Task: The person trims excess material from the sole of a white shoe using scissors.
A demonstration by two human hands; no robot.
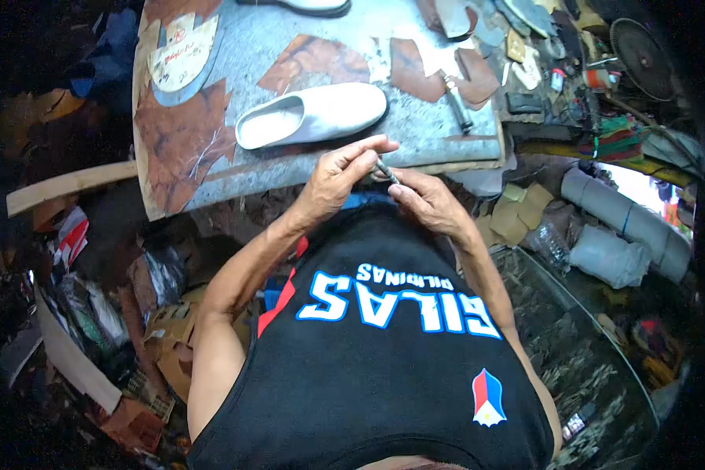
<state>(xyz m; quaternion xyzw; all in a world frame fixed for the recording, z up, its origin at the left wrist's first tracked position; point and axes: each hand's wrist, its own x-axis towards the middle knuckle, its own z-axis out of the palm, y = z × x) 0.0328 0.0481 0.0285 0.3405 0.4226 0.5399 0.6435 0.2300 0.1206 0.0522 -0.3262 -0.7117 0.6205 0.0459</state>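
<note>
My left hand (338, 178) is closed, with thumb and fingers pinched on one end of a thin, dark, pen-like stick (386, 170). At the other end, my right hand (425, 201) is also closed, its thumb and fingertips pressed together on the stick. What kind of thing it is, I cannot make out. Both hands are held in front of my chest, at the near edge of the worktable (266, 182). Just beyond them a white backless shoe (341, 111) lies on its sole, toe pointing right.
Brown leather pieces (176, 149) and a marked pattern piece (182, 56) cover the table's left side. A hand tool (458, 106) lies at the right, near more leather. Clutter and a round fan (642, 59) stand farther right. Wrapped rolls (627, 211) are beside me.
</note>
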